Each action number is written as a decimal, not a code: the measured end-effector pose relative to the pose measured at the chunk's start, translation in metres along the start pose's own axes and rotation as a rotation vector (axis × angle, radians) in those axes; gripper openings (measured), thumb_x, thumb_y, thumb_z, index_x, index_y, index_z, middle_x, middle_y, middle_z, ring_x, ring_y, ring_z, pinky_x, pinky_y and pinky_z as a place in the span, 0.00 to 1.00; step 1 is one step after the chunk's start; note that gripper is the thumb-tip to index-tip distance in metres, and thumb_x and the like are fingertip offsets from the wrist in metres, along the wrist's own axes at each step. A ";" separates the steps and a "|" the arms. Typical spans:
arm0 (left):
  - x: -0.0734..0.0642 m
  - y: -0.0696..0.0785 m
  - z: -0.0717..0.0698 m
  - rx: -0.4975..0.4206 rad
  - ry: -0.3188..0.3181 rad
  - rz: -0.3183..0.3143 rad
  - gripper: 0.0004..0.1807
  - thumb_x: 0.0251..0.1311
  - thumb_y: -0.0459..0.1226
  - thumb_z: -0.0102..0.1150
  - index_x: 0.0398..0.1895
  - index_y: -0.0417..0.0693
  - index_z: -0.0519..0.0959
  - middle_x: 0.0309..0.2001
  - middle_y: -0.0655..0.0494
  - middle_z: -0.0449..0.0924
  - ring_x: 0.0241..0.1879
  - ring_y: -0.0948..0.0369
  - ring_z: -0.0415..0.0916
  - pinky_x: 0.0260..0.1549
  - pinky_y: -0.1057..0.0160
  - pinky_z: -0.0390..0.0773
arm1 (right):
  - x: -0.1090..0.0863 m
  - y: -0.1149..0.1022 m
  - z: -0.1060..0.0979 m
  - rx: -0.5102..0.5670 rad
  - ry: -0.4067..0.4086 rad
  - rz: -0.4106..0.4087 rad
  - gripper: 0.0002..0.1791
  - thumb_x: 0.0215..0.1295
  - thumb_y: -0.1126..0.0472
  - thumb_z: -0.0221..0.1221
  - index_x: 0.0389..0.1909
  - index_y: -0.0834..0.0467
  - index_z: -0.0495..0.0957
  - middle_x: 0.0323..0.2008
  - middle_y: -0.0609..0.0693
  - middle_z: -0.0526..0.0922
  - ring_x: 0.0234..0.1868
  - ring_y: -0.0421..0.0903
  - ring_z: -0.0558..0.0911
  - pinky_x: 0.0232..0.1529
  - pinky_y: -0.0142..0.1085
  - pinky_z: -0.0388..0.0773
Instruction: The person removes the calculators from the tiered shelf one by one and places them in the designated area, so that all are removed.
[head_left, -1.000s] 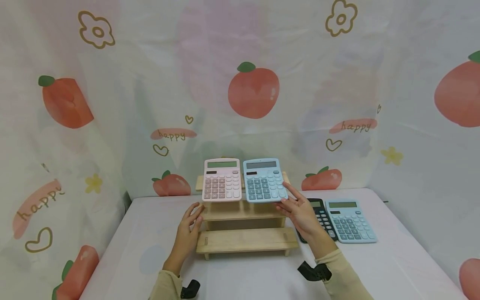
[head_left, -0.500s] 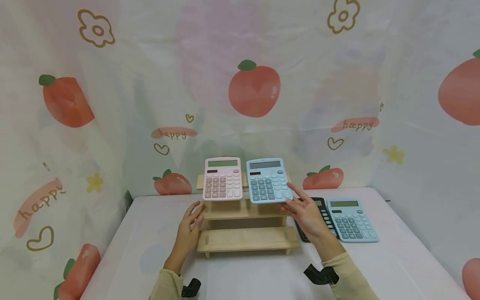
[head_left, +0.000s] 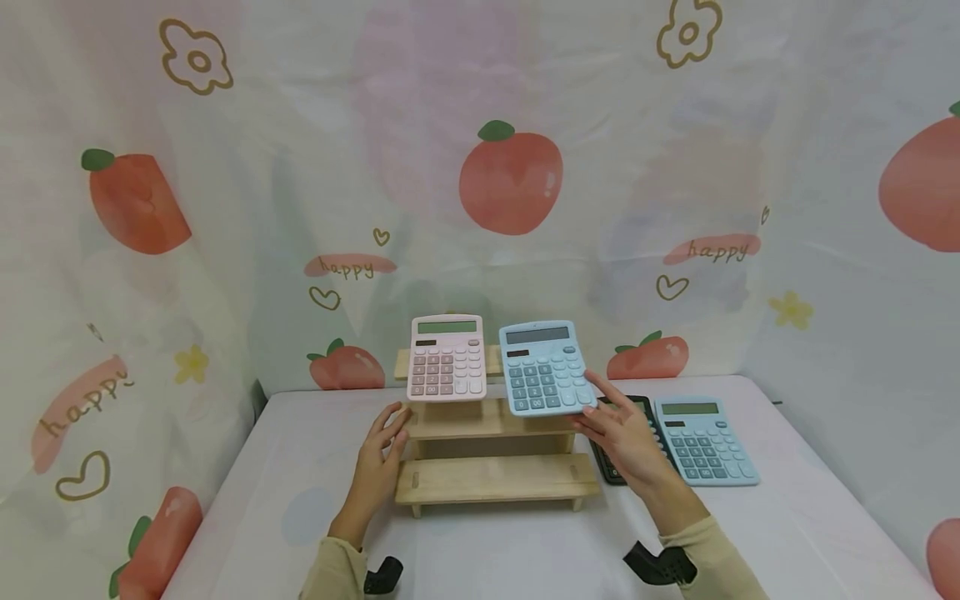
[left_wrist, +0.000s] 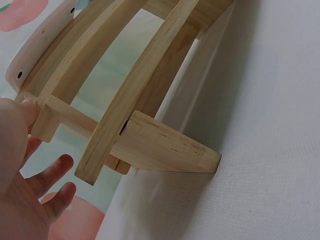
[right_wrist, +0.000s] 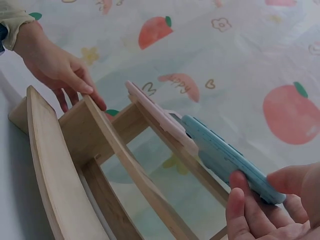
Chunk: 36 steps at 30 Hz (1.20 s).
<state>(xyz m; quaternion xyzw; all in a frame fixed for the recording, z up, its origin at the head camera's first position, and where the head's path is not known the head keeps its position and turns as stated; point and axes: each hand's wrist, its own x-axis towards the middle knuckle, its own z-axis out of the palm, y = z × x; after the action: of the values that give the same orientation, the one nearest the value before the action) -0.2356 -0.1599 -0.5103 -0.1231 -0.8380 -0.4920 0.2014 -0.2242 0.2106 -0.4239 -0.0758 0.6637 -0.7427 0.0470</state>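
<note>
A light blue calculator (head_left: pixel 547 368) tilts over the right part of the three-step wooden stand (head_left: pixel 495 482). My right hand (head_left: pixel 626 442) pinches its lower right corner; in the right wrist view the thumb lies on the key side and the fingers (right_wrist: pixel 240 182) behind. Leaning upright on the upper step, at the left, is a pink calculator (head_left: pixel 447 358). My left hand (head_left: pixel 377 467) holds the left end of the middle step between thumb and forefinger. Its other fingers (left_wrist: pixel 57 172) hang loose beside the stand in the left wrist view.
Right of the stand, a second light blue calculator (head_left: pixel 705 442) lies on the white table (head_left: pixel 247 500). A black calculator (head_left: pixel 611 467) beside it is partly hidden by my right hand. Behind the table hangs a fruit-printed cloth (head_left: pixel 510 275).
My right hand has drawn the light blue calculator to the right, away from the pink one, and slightly down, tilting it more. The left hand has stayed on the stand.
</note>
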 end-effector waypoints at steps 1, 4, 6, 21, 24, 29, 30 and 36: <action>0.000 0.000 0.000 0.003 0.000 0.002 0.21 0.76 0.39 0.51 0.67 0.39 0.75 0.74 0.43 0.67 0.72 0.41 0.66 0.55 0.36 0.76 | -0.001 0.000 -0.001 -0.001 -0.004 0.001 0.36 0.79 0.67 0.48 0.82 0.55 0.46 0.75 0.68 0.58 0.52 0.33 0.84 0.54 0.27 0.80; 0.000 -0.001 0.000 0.009 0.002 0.005 0.21 0.76 0.38 0.50 0.67 0.39 0.75 0.74 0.43 0.67 0.72 0.40 0.66 0.55 0.37 0.76 | -0.005 -0.002 -0.002 0.001 -0.013 -0.003 0.36 0.79 0.66 0.49 0.82 0.56 0.45 0.75 0.68 0.56 0.52 0.33 0.84 0.54 0.27 0.80; 0.000 -0.001 0.001 0.012 0.003 0.007 0.21 0.76 0.38 0.50 0.67 0.39 0.75 0.74 0.43 0.67 0.72 0.41 0.65 0.55 0.37 0.76 | -0.007 -0.003 -0.003 -0.001 -0.015 -0.007 0.37 0.78 0.65 0.49 0.82 0.56 0.45 0.74 0.67 0.58 0.52 0.33 0.84 0.54 0.27 0.80; 0.000 0.002 0.000 0.003 0.005 0.005 0.21 0.76 0.39 0.51 0.67 0.40 0.76 0.73 0.44 0.67 0.71 0.41 0.67 0.54 0.39 0.76 | -0.028 -0.002 -0.016 -0.076 -0.013 -0.034 0.38 0.78 0.62 0.52 0.81 0.59 0.46 0.57 0.35 0.76 0.51 0.34 0.85 0.53 0.27 0.81; 0.000 0.001 0.000 0.012 0.009 0.008 0.21 0.76 0.38 0.51 0.66 0.40 0.76 0.73 0.44 0.67 0.71 0.41 0.67 0.53 0.40 0.77 | -0.033 -0.003 -0.019 -0.059 -0.025 -0.040 0.39 0.77 0.63 0.53 0.81 0.61 0.45 0.56 0.32 0.77 0.51 0.34 0.85 0.53 0.27 0.81; 0.000 0.000 0.001 0.015 0.014 0.020 0.21 0.76 0.38 0.51 0.66 0.39 0.76 0.73 0.43 0.68 0.71 0.41 0.68 0.53 0.40 0.77 | -0.040 -0.001 -0.025 -0.060 -0.019 -0.024 0.39 0.77 0.63 0.53 0.81 0.61 0.44 0.56 0.32 0.77 0.52 0.33 0.84 0.52 0.27 0.81; 0.000 0.000 0.001 0.014 0.015 0.023 0.21 0.76 0.37 0.51 0.66 0.39 0.76 0.73 0.43 0.68 0.71 0.41 0.68 0.52 0.40 0.77 | -0.042 -0.001 -0.026 -0.062 -0.017 -0.018 0.39 0.77 0.63 0.53 0.81 0.61 0.44 0.57 0.32 0.76 0.52 0.32 0.84 0.52 0.27 0.81; 0.001 0.000 0.001 0.006 0.014 0.021 0.21 0.76 0.38 0.51 0.66 0.39 0.76 0.73 0.43 0.67 0.71 0.41 0.67 0.53 0.39 0.77 | -0.052 0.002 -0.031 -0.063 -0.014 0.002 0.39 0.78 0.63 0.52 0.81 0.62 0.43 0.56 0.31 0.78 0.53 0.33 0.84 0.52 0.27 0.81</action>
<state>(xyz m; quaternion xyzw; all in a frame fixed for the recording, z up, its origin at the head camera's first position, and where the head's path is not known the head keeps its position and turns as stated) -0.2364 -0.1596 -0.5105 -0.1278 -0.8367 -0.4883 0.2125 -0.1788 0.2495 -0.4320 -0.0819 0.6863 -0.7209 0.0501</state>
